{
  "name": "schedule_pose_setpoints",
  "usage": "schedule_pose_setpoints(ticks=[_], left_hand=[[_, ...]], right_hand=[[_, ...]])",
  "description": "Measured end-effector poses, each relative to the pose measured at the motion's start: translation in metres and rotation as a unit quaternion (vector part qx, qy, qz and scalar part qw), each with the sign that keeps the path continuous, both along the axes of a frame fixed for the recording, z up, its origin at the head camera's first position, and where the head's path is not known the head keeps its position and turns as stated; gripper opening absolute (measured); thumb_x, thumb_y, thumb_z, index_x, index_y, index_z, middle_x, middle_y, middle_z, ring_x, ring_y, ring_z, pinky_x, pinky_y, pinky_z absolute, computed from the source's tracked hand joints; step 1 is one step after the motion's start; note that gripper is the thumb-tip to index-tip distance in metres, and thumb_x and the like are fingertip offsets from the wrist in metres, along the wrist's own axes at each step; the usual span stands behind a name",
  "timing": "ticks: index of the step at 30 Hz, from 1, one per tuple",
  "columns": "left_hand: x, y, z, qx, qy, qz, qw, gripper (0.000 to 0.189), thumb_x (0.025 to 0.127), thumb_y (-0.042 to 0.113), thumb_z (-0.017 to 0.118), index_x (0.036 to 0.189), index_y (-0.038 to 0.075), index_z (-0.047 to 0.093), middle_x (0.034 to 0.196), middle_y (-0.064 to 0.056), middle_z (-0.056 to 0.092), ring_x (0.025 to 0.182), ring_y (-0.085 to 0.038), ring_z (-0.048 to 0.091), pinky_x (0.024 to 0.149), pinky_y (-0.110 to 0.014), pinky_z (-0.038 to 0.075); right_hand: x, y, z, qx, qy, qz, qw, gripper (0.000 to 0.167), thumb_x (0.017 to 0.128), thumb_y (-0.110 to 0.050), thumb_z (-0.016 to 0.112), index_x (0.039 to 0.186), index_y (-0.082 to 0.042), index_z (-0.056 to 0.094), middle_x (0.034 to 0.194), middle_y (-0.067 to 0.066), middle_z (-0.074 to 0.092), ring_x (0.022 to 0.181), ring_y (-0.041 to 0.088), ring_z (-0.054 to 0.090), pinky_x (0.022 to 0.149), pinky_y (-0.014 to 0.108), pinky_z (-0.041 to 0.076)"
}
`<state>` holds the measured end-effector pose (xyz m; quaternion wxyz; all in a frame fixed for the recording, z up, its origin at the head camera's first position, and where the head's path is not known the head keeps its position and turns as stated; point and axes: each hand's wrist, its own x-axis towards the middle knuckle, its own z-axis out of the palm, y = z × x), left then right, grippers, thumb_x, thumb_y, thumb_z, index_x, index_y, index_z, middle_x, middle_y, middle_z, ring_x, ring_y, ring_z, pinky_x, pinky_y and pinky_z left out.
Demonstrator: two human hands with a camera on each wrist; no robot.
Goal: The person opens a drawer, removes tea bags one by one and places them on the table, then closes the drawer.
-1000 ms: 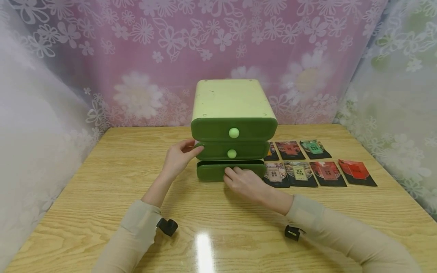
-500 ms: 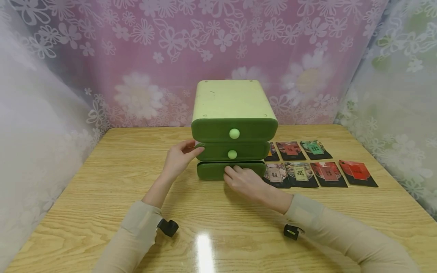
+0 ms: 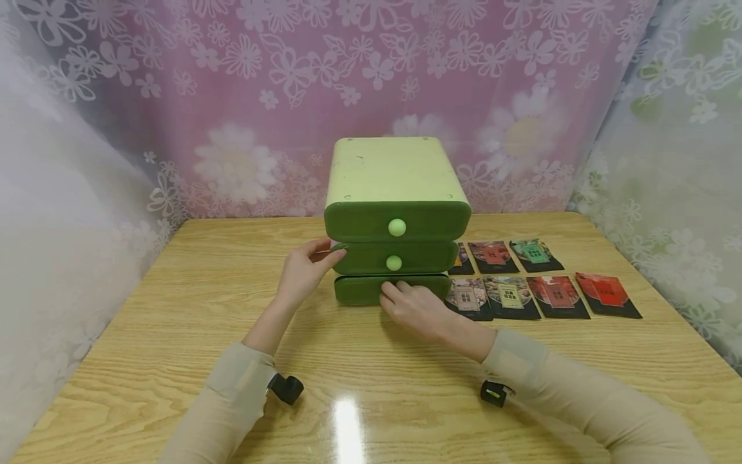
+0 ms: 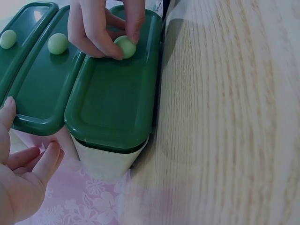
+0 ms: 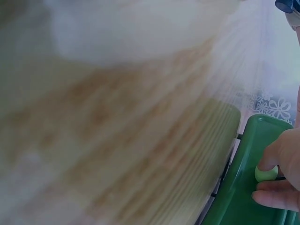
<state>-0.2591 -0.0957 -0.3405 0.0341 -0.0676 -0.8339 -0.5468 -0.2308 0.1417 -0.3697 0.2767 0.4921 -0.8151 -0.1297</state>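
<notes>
A small drawer cabinet [image 3: 394, 169] with a pale yellow-green body and three green drawer fronts stands on the table. My right hand [image 3: 416, 310] pinches the round light-green knob [image 4: 125, 47] of the bottom drawer [image 3: 359, 291], also seen in the right wrist view. A thin dark gap [image 4: 112, 148] shows behind that drawer's front edge. At the cabinet's left side, my left hand [image 3: 301, 270] holds its edge, thumb on the middle drawer front [image 3: 365, 258] and fingers round the side. The top drawer [image 3: 359, 220] sits flush.
Several flat, printed black packets [image 3: 556, 295] lie in two rows right of the cabinet; the leftmost are partly hidden behind it. Wooden table [image 3: 203, 309] extends around it. A floral curtain [image 3: 261, 96] hangs behind. Black wrist cameras [image 3: 286, 388] sit at both sleeves.
The bottom drawer has slid a little inward, and the dark opening above its front has narrowed to a thin line. My right hand stays on its knob; the left hand has hardly moved.
</notes>
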Motion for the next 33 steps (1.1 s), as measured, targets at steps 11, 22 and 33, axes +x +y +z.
schedule_pose_setpoints(ticks=[11, 22, 33], left_hand=[[-0.0001, 0.0003, -0.0011, -0.001, 0.003, 0.011, 0.9999, 0.065, 0.083, 0.049, 0.065, 0.13, 0.006, 0.055, 0.124, -0.008, 0.058, 0.109, -0.021, 0.057, 0.091, -0.039, 0.046], [-0.0003, 0.0011, 0.0005, 0.008, 0.011, 0.011, 0.9998, 0.062, 0.083, 0.046, 0.067, 0.127, 0.005, 0.056, 0.12, -0.009, 0.06, 0.107, -0.021, 0.059, 0.089, -0.038, 0.047], [0.0001, -0.0002, 0.0004, 0.007, 0.001, 0.003, 1.0, 0.063, 0.083, 0.047, 0.066, 0.13, 0.006, 0.054, 0.124, -0.008, 0.058, 0.109, -0.022, 0.057, 0.092, -0.04, 0.045]], right_hand=[[-0.0033, -0.0011, -0.0018, -0.016, 0.012, 0.011, 0.9997, 0.005, 0.086, -0.003, 0.063, 0.091, -0.003, 0.063, 0.097, 0.012, 0.052, 0.063, 0.02, 0.054, 0.046, 0.026, 0.045], [-0.0081, -0.001, -0.0025, -0.032, 0.027, 0.009, 0.9991, 0.009, 0.081, -0.002, 0.068, 0.087, -0.004, 0.062, 0.095, 0.01, 0.053, 0.062, 0.019, 0.053, 0.046, 0.027, 0.045], [-0.008, -0.0004, -0.0006, -0.019, 0.006, -0.001, 0.9998, 0.007, 0.083, -0.006, 0.068, 0.089, -0.006, 0.063, 0.096, 0.009, 0.052, 0.062, 0.019, 0.052, 0.044, 0.027, 0.043]])
